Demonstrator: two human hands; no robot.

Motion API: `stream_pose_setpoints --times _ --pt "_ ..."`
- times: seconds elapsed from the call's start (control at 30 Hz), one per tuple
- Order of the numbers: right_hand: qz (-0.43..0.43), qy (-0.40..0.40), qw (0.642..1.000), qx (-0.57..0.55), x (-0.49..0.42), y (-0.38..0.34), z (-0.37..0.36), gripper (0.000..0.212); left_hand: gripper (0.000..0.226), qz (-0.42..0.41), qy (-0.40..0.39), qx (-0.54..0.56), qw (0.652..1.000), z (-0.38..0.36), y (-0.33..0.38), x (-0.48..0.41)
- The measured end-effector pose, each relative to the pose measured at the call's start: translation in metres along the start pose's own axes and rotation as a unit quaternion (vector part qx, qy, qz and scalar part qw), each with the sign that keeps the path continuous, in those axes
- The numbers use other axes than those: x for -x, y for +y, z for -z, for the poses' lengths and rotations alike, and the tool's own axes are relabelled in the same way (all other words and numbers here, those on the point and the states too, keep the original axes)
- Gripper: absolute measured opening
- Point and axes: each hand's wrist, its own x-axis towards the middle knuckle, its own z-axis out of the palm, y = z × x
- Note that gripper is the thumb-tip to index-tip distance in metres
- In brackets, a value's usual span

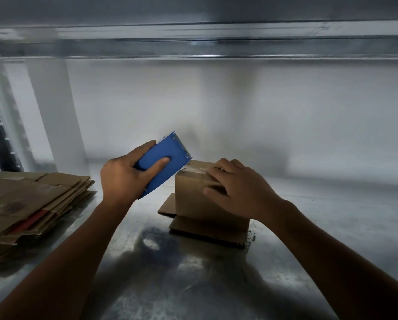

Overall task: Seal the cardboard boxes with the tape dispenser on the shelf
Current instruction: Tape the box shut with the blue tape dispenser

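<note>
Grips blue plastic dispenser (157, 158) in left hand (122, 176), centre frame; presses right hand (242, 192), fingers uncurled, on glossy tape (193, 169) atop brown cardboard box (193, 202); flattened cartons (32, 204) left

Box (193, 199) at the middle of the shelf (193, 285), flaps spread flat beneath and before it, right hand (237, 192) resting on its top, tape dispenser (161, 155) in the left hand (122, 176) at its upper left edge, cardboard stack (32, 204) far left
</note>
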Motion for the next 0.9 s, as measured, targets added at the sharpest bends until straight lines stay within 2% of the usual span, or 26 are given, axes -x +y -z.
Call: stream_pose_setpoints --times 0.2,0.33,0.53,0.7,0.83,0.9 --pt "0.035 -0.009 0.999 -0.013 -0.002 0.011 -0.001 0.068 0.062 0.002 0.013 -0.002 1.0 -0.002 -0.006 0.0" --pt "0.083 -0.016 0.994 -0.074 0.003 0.031 0.004 0.051 0.065 0.015 0.012 0.009 1.0 -0.002 -0.007 0.0" --pt "0.099 -0.047 0.992 -0.066 0.011 0.035 0.014 0.051 0.062 0.019 0.002 0.012 1.0 -0.001 -0.003 0.002" --pt "0.057 -0.022 0.989 -0.131 0.012 0.015 0.018 0.048 0.063 0.018 -0.005 0.008 1.0 -0.002 -0.001 0.003" --pt "0.035 -0.01 0.995 -0.091 0.012 -0.003 0.014 0.037 0.061 0.007 -0.005 0.012 1.0 -0.004 0.0 0.005" --pt "0.019 0.012 0.997 -0.069 0.013 -0.01 0.01 0.043 0.061 0.012 -0.009 0.013 1.0 -0.005 0.001 0.006"
